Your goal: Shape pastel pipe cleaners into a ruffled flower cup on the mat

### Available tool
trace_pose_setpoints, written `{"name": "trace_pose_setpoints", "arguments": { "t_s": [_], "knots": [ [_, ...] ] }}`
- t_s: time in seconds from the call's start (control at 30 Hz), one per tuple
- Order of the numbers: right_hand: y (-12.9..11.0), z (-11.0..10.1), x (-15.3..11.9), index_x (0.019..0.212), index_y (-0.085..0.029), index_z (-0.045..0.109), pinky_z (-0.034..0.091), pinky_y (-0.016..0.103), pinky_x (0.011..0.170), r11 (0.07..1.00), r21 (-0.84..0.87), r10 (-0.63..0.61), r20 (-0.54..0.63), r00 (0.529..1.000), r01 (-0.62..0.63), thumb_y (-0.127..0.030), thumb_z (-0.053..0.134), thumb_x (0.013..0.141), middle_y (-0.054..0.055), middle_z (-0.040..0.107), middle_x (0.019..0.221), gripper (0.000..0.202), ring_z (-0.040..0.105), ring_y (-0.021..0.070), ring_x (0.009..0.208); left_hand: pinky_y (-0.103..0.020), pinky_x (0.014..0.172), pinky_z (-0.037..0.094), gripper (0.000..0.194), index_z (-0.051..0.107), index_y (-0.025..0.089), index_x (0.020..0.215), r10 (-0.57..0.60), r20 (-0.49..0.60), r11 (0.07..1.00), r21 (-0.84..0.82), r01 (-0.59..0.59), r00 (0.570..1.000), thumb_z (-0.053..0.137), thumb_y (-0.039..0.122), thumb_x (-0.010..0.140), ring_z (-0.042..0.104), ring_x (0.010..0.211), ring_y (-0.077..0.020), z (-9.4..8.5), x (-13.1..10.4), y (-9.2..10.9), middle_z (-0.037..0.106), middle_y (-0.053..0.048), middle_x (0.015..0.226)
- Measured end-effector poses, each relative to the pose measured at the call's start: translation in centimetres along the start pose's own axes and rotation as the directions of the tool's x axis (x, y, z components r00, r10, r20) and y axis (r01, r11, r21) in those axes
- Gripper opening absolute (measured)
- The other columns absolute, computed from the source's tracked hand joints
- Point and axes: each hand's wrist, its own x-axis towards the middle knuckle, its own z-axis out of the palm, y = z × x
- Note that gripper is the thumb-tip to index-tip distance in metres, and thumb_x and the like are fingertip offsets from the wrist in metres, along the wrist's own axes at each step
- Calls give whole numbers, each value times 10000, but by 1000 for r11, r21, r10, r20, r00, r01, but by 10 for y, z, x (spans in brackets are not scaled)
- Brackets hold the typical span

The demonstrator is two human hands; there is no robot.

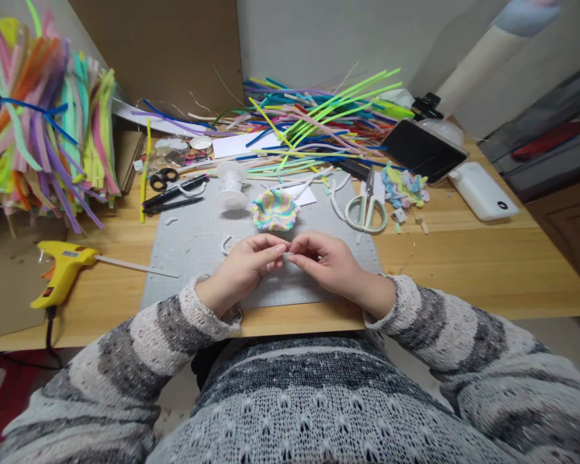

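Note:
My left hand and my right hand meet fingertip to fingertip over the grey cutting mat. Both are closed in a pinch around something small and whitish, too small to make out. Just beyond the fingers a ruffled pastel striped piece rests on the mat. A spool of clear thread stands to its left. Scissors with pale green handles lie to the right. A small bent white piece lies beside my left hand.
A yellow glue gun lies at the left below bundled pipe cleaners. Loose pipe cleaners heap along the back. Black pens lie back left. At the right are a phone, a white power bank and a pastel ruffled bundle.

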Motion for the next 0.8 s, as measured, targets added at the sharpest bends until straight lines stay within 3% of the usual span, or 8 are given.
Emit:
{"name": "trace_pose_setpoints", "arguments": {
  "t_s": [0.17, 0.47, 0.8],
  "knots": [
    [-1, -3, 1, 834, -178, 611, 421, 231, 614, 997, -77, -25, 27, 999, 27, -227, 587, 861, -2, 646, 758, 61, 551, 99, 663, -173, 522, 368, 162, 679, 143, 771, 12, 48, 995, 99, -17, 999, 741, 284, 725, 478, 536, -51, -4, 1, -4, 579, 24, 597],
    [3, -9, 3, 956, -172, 644, 433, 225, 613, 990, -132, -48, 33, 998, 52, -238, 612, 858, 5, 670, 794, 122, 556, 89, 648, -185, 491, 352, 158, 694, 138, 785, -8, 9, 960, 280, 5, 1000, 735, 275, 718, 465, 494, -46, -5, 0, -3, 588, 26, 592],
    [6, -13, 6, 951, -209, 694, 490, 283, 714, 985, -125, -116, 62, 991, 123, -242, 619, 852, 31, 716, 875, 128, 632, 132, 758, -157, 451, 348, 412, 520, 150, 968, 14, 52, 992, 125, -21, 999, 788, 253, 672, 482, 465, -37, -6, 2, -3, 604, 46, 620]
  ]
}}
